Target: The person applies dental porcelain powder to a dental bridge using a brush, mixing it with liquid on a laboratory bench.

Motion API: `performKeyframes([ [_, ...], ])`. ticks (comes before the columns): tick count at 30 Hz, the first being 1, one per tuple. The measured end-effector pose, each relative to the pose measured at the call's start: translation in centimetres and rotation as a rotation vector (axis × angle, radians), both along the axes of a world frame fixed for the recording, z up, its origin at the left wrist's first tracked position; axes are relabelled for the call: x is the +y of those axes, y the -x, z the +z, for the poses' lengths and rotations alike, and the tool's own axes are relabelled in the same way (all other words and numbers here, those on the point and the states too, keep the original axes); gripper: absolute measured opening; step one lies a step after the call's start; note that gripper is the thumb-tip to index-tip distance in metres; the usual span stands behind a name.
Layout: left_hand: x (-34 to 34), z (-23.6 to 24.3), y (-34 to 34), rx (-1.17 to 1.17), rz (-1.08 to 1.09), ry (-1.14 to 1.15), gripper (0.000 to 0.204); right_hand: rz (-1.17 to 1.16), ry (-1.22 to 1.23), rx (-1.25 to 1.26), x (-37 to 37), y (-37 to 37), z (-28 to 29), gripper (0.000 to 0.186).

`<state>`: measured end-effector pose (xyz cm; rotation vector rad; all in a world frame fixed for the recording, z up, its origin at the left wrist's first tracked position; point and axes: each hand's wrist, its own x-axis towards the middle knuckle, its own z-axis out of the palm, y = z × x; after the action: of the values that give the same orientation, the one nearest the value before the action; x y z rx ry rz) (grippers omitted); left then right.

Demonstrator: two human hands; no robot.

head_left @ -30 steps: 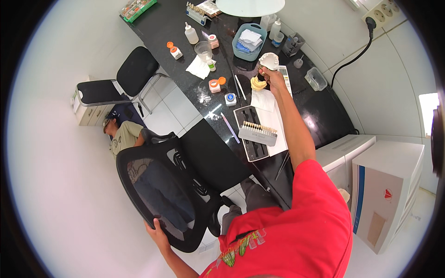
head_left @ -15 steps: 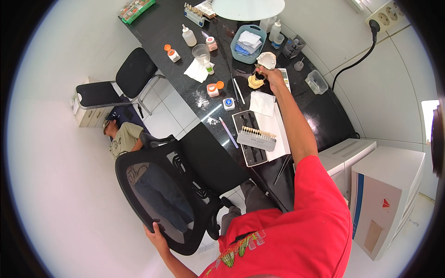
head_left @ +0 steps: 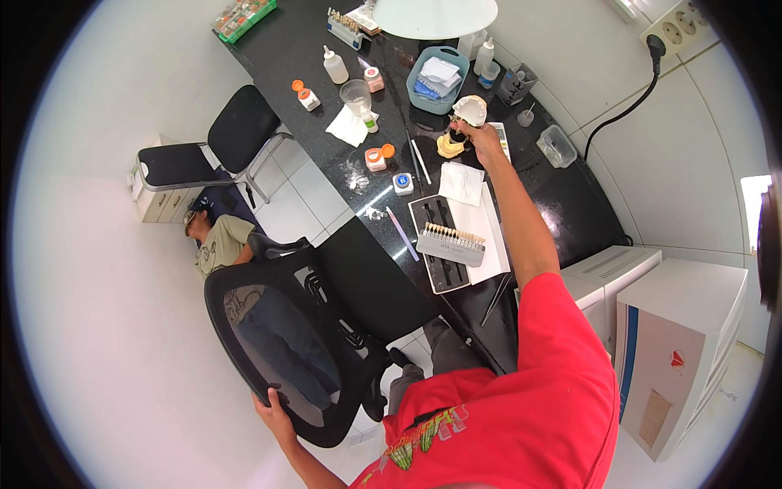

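Observation:
My right hand [head_left: 481,138] reaches across the black counter and is closed on a dental articulator. It carries a white plaster cast [head_left: 470,110] at the top and a yellow dental cast [head_left: 450,146] below. My fingers partly hide the articulator's frame. My left hand [head_left: 278,417] grips the edge of the mesh backrest of a black office chair [head_left: 213,306], at the lower left. Nearer me than the casts lie a folded white tissue [head_left: 461,182] and a tooth shade guide [head_left: 450,244], which rests on an opened flat case [head_left: 430,277].
Small jars [head_left: 402,183], a squeeze bottle [head_left: 335,65], a glass cup [head_left: 355,94] and a blue basket [head_left: 412,85] stand on the counter. Tweezers [head_left: 494,299] lie near its front. Boxy white machines [head_left: 684,350] are at right. Another person [head_left: 221,240] is low behind the chair.
The view has shifted very slightly. Both hands keep their holds on the articulator and the chair, with no clear movement of either thing.

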<state>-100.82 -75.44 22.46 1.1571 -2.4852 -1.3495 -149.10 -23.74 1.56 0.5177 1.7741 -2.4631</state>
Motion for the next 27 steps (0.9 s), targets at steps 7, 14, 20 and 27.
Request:
performKeyframes([
  [7, 0.8, 0.4, 0.5, 0.036, 0.004, 0.015, 0.038, 0.015, -0.115, 0.015, 0.2, 0.1, -0.4, 0.031],
  [14, 0.0, -0.2, -0.6, 0.017, -0.017, 0.045, 0.040, -0.205, -0.294, 0.029, -1.5, 0.2, -0.8, 0.043],
  [20, 0.3, 0.2, 0.1, 0.009, -0.007, 0.011, 0.048, -0.457, -0.150, 0.193, -2.0, -3.0, 1.4, 0.055],
  [27, 0.8, 0.3, -0.2, 0.070, 0.014, 0.022, 0.049, -0.645, -0.393, 0.557, -7.0, -9.8, 15.1, 0.038],
])
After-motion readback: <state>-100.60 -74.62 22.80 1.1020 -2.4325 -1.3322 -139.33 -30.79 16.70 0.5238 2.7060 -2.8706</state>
